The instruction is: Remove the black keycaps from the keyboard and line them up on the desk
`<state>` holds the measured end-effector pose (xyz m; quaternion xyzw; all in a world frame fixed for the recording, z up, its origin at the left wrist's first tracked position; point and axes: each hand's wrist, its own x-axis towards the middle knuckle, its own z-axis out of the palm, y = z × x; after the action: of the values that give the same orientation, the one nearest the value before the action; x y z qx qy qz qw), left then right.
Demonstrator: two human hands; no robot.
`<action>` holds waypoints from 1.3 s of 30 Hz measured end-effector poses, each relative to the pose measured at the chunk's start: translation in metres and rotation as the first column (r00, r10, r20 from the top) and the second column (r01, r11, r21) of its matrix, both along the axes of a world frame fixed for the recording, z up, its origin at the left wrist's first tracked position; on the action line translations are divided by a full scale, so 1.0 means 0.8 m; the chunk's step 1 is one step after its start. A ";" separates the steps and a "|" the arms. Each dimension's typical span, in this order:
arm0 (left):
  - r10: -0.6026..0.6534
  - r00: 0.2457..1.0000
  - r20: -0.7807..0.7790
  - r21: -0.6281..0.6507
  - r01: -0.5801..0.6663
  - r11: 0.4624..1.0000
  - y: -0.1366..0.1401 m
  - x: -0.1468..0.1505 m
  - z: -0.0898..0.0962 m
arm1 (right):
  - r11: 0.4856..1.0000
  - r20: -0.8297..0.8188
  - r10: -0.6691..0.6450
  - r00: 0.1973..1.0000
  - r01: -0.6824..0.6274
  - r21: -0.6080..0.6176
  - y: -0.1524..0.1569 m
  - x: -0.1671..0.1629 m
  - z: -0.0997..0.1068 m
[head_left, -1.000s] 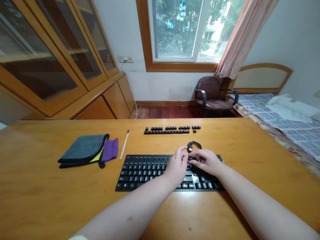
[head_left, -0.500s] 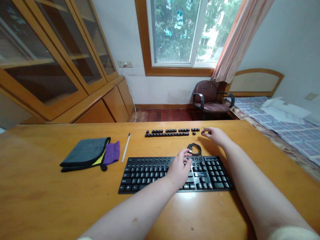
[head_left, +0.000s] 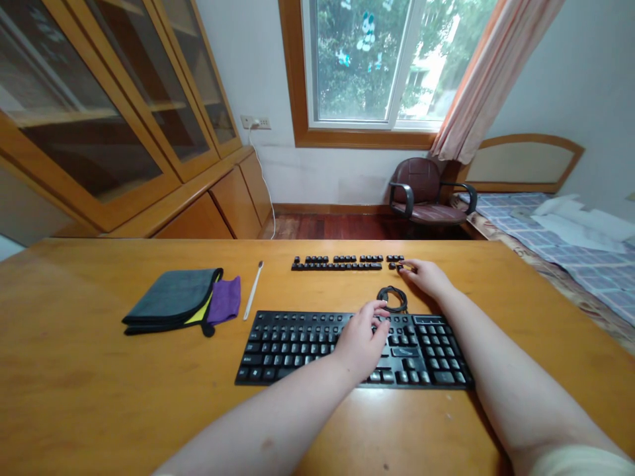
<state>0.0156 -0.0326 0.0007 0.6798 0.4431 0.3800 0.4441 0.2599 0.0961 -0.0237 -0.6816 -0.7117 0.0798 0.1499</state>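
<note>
A black keyboard lies on the wooden table, its upper row showing sockets without keycaps. My left hand rests over its middle right part, fingers loosely bent and apart, holding nothing. Beyond the keyboard, loose black keycaps stand in two lines. At the right end of the nearer line, my right hand pinches a small keycap at table level, beside another single one. Its fingertips partly hide that keycap. Between the hands and the lines lies the keyboard's coiled black cable.
Left of the keyboard are a white toothbrush, a purple cloth and a folded grey cloth with yellow lining. Past the table's far edge stand a chair, a bed and a glass-doored cabinet.
My right hand has brought its keycap left and down to the table beside the single keycap. The left hand stays over the keyboard. The whole view has shifted slightly.
</note>
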 end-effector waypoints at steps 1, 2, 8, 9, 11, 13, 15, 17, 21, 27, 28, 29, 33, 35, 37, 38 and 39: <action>0.000 1.000 0.001 0.001 0.000 1.000 0.000 0.000 0.000 | 1.000 -0.012 -0.019 1.000 0.019 0.010 0.000 0.000 0.000; 0.000 1.000 0.000 0.001 0.000 1.000 0.000 0.000 -0.001 | 0.999 -0.025 -0.031 0.999 0.032 0.019 0.000 0.000 0.000; -0.005 1.000 -0.016 -0.001 0.005 1.000 0.000 -0.002 0.000 | 0.999 -0.047 -0.025 0.999 0.027 0.039 0.000 0.003 -0.003; -0.005 1.000 -0.018 0.001 0.005 1.000 -0.001 -0.002 0.000 | 0.999 -0.049 -0.028 0.998 0.030 0.034 0.001 0.004 -0.004; -0.006 1.000 -0.023 0.006 0.006 1.000 -0.001 -0.002 0.000 | 0.999 -0.055 -0.031 0.998 0.033 0.028 0.001 0.005 -0.005; -0.006 1.000 -0.028 0.010 0.006 1.000 -0.001 -0.002 0.001 | 0.999 -0.052 -0.028 0.998 0.030 0.031 0.002 0.005 -0.005; -0.004 1.000 -0.031 0.012 0.005 1.000 -0.001 -0.002 0.001 | 0.999 -0.041 -0.020 0.999 0.022 0.034 0.002 0.005 -0.005; -0.002 1.000 -0.031 0.013 0.002 1.000 -0.001 -0.002 0.001 | 0.999 -0.028 -0.021 0.999 0.022 0.035 0.001 0.003 -0.004; -0.008 1.000 -0.020 0.008 0.008 1.000 -0.001 -0.001 0.000 | 0.999 -0.017 -0.027 0.999 0.028 0.030 0.001 0.002 -0.005; -0.014 1.000 -0.020 0.012 0.015 1.000 -0.001 -0.001 0.000 | 0.999 0.004 -0.012 1.000 0.012 0.035 0.001 0.002 -0.006; -0.015 1.000 -0.023 0.011 0.015 1.000 0.000 -0.002 0.000 | 0.999 0.005 -0.009 1.000 0.008 0.035 0.001 0.002 -0.006; -0.016 1.000 -0.025 0.011 0.016 1.000 0.000 -0.002 0.000 | 0.999 0.007 -0.005 1.000 0.005 0.037 0.001 0.003 -0.006; -0.015 0.999 -0.030 0.008 0.016 1.000 0.000 -0.002 0.001 | 0.999 0.014 0.003 1.000 -0.004 0.046 0.001 0.004 -0.006; -0.012 0.999 -0.031 0.009 0.012 1.000 -0.001 -0.002 0.001 | 0.999 0.007 0.009 1.000 -0.009 0.050 0.002 0.004 -0.006; -0.009 0.999 -0.033 0.013 0.010 1.000 -0.001 -0.002 0.000 | 0.999 -0.007 0.018 1.000 -0.017 0.050 0.002 0.004 -0.007; -0.009 0.999 -0.034 0.015 0.010 1.000 -0.001 -0.002 0.000 | 0.999 -0.013 0.020 1.000 -0.019 0.049 0.002 0.004 -0.007; -0.010 0.999 -0.035 0.018 0.010 1.000 -0.001 -0.002 0.000 | 0.999 -0.018 0.021 1.000 -0.021 0.049 0.002 0.004 -0.007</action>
<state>0.0142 -0.0333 0.0007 0.6925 0.4440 0.3697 0.4320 0.2635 0.0978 -0.0295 -0.6694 -0.7192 0.0700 0.1722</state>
